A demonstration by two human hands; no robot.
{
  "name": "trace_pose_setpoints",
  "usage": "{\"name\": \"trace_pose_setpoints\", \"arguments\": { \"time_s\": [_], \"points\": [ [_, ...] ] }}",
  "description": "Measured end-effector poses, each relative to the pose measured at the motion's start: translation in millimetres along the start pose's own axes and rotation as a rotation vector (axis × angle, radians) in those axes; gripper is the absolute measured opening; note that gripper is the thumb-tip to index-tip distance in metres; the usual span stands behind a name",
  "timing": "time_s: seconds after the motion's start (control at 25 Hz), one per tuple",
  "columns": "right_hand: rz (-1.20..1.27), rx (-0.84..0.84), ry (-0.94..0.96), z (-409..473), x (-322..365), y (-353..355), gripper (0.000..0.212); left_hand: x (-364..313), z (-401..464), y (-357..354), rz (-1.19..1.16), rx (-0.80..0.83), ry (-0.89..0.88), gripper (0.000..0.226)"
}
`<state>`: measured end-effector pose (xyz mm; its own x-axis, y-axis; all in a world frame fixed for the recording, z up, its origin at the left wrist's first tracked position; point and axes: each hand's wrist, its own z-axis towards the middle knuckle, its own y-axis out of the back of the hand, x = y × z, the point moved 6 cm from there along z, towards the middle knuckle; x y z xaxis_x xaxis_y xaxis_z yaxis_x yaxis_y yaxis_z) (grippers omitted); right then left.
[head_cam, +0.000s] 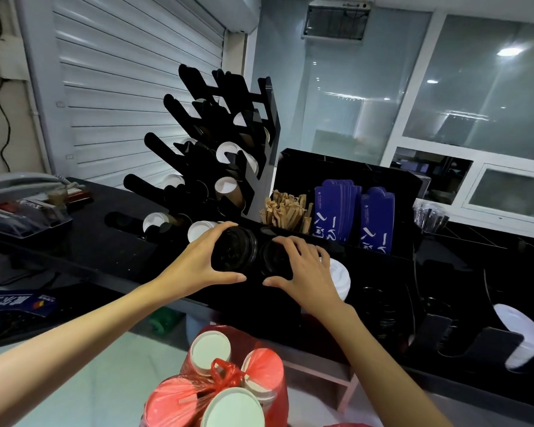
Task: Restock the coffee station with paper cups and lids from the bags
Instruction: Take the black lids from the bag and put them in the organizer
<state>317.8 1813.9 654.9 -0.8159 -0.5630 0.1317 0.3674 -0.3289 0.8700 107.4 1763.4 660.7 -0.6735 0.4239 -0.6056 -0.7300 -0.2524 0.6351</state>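
My left hand (198,263) grips a stack of black lids (235,252) at the front of the black lid holder (383,303). Right beside it, my right hand (305,272) curls over a second stack of black lids (275,258). A stack of white lids (341,278) lies just right of my right hand. The black cup rack (216,149) behind holds several paper cups (228,186) in its slanted slots. A red plastic bag (228,380) below my arms holds several stacks of paper cups with white bottoms up.
Brown stir sticks (285,211) and blue sleeves (352,211) stand in a black organiser behind the lids. More white lids (521,337) lie at the far right. A telephone (22,183) and a clear tray (28,214) sit left on the black counter (90,241).
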Motion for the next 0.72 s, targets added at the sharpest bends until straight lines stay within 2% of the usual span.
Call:
{"name": "trace_pose_setpoints", "arguments": {
  "time_s": [0.72],
  "points": [
    [-0.081, 0.078, 0.062, -6, 0, -8, 0.077, 0, 1, -16, 0.031, 0.022, -0.006, 0.100]
  ]
}}
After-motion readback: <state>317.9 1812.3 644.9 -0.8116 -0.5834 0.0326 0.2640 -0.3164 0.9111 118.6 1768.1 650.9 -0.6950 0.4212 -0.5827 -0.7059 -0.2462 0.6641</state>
